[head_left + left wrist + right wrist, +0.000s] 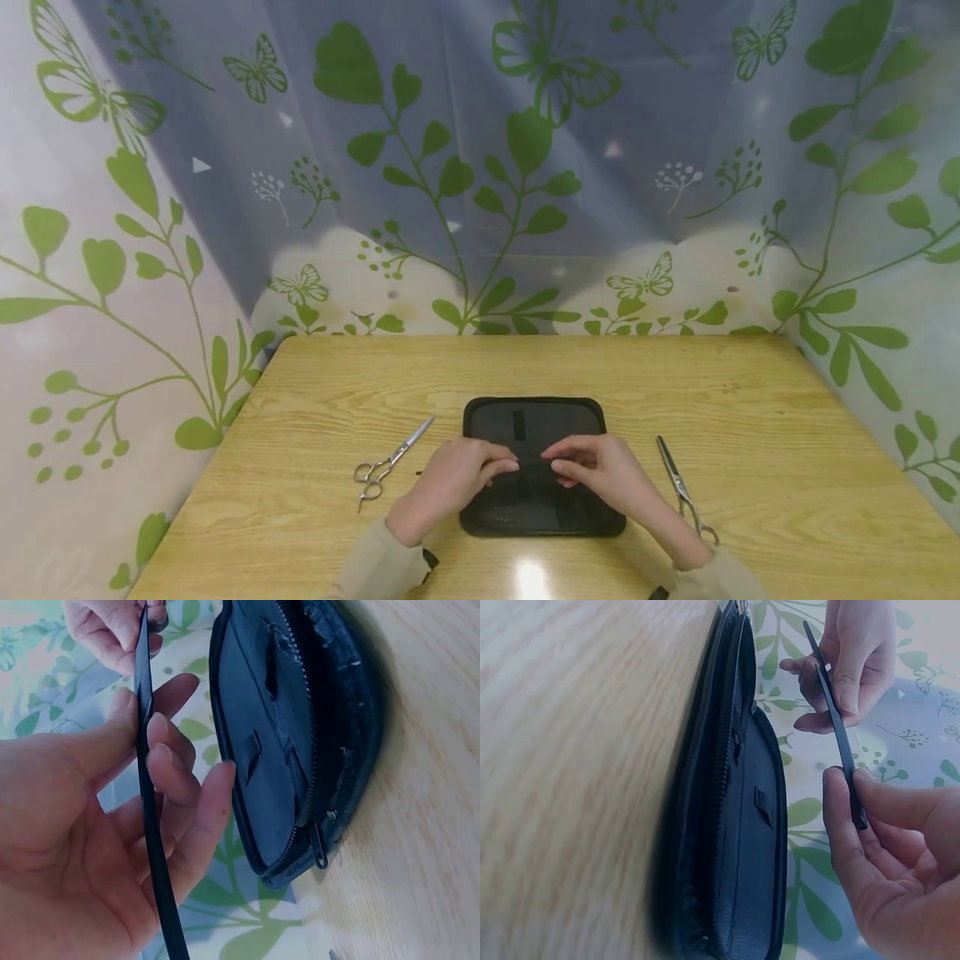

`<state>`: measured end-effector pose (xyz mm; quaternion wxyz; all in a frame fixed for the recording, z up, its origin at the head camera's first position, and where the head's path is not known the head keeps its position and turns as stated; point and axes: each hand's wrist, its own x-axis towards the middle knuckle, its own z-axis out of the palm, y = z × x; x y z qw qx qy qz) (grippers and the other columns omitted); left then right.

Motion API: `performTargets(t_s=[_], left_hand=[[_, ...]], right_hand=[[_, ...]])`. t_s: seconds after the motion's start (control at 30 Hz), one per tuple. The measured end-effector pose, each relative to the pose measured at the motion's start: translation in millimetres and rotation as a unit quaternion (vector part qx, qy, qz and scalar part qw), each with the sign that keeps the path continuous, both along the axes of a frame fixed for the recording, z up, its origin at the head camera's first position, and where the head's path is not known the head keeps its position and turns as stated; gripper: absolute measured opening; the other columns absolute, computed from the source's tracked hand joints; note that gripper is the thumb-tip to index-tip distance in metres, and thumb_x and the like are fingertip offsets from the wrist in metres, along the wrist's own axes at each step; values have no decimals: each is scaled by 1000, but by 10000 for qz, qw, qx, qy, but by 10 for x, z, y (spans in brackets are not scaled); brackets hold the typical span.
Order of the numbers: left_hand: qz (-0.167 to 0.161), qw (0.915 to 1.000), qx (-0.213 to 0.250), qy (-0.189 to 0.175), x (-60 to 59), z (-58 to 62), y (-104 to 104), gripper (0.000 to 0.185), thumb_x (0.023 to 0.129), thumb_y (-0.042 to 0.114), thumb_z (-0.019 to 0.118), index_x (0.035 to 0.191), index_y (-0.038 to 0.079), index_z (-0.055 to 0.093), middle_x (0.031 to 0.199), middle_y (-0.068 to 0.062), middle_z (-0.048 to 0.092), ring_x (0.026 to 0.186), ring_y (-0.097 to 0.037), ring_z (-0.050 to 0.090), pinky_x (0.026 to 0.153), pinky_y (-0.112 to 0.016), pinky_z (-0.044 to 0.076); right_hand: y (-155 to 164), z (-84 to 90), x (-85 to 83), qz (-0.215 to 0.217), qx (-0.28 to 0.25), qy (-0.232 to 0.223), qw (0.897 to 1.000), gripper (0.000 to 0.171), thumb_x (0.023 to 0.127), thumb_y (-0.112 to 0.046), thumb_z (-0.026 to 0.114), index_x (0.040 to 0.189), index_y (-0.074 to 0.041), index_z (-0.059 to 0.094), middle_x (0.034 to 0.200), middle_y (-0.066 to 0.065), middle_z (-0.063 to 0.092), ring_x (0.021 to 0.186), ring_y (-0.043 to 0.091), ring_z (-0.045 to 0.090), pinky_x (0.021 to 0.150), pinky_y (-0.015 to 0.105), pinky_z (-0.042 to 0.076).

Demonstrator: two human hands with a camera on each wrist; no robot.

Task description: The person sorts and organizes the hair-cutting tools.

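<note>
Both hands pinch one slim black strip above a black zip case

The left hand (pixel 456 473) and the right hand (pixel 602 468) face each other, each holding the slim black strip (pixel 843 746) between thumb and fingers. The strip is seen nearly edge-on, and part of it near the left fingertips looks finely ribbed; exactly what it is cannot be told. The right hand's grip is at one end, while beyond the left hand the strip runs on past the palm.

The strip is held clear of the black case (pixel 540 518), which lies on the desk (pixel 795 467) under the hands. The case has rounded corners, a zip along its edge with a dark zip pull (pixel 320 851), and small loops on its inner face, one of them a short raised loop (pixel 251 757).

Left of the case lies a pair of silver scissors (pixel 389 462), tips pointing away from the person. To the right, a second pair of scissors (pixel 677 482) lies beside the right forearm, tips also pointing away. Light sleeves (pixel 386 567) cover both forearms. Behind the desk hangs a cloth (pixel 645 208) printed with green leaves and butterflies.
</note>
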<state>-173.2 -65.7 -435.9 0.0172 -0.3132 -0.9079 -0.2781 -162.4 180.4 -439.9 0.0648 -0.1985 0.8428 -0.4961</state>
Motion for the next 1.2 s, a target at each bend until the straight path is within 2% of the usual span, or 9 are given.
performTargets(t_s=[0.23,0.43,0.53,0.73,1.0,1.2], left_hand=[[-152,9997,5,-199,-1,-4,-11,18,98,27,66,95,17,80,79,3,74,56,4,56,57,-18,46],[-126,9997,-111,-196,-18,-46,-5,16,99,27,66,97,17,79,73,6,71,56,6,53,56,-17,45],[-55,9998,-141,-156,-23,-54,-5,15,98,27,67,101,18,79,78,7,72,59,6,54,57,-17,46],[123,9999,100,-38,-46,-43,-18,17,99,26,67,107,16,78,98,6,75,74,0,60,66,-20,49],[430,9957,725,375,-95,13,-87,17,101,20,64,113,14,75,107,2,73,92,-13,68,81,-34,57],[1010,9857,1183,641,-146,27,-171,20,100,17,65,119,14,72,109,-1,70,94,-21,67,78,-38,57]], right_hand=[[-5,-30,4,40,202,160,9997,16,94,-9,70,106,1,75,91,13,74,69,10,69,65,34,60],[3,-41,-11,-58,283,166,9994,15,94,-6,69,106,0,74,90,13,73,69,11,69,65,35,60],[24,-37,-18,-155,309,165,9993,14,94,-6,69,106,0,75,93,14,73,71,13,70,66,36,60],[89,-24,-43,-298,356,326,9984,14,94,-5,69,106,0,75,97,16,73,73,13,71,66,35,60],[226,20,-96,-622,472,511,9956,15,93,-4,70,108,-3,75,98,16,75,72,11,71,66,34,60],[373,82,-136,-1084,702,596,9898,15,94,-8,70,108,-7,76,95,12,76,73,13,71,67,35,60]])
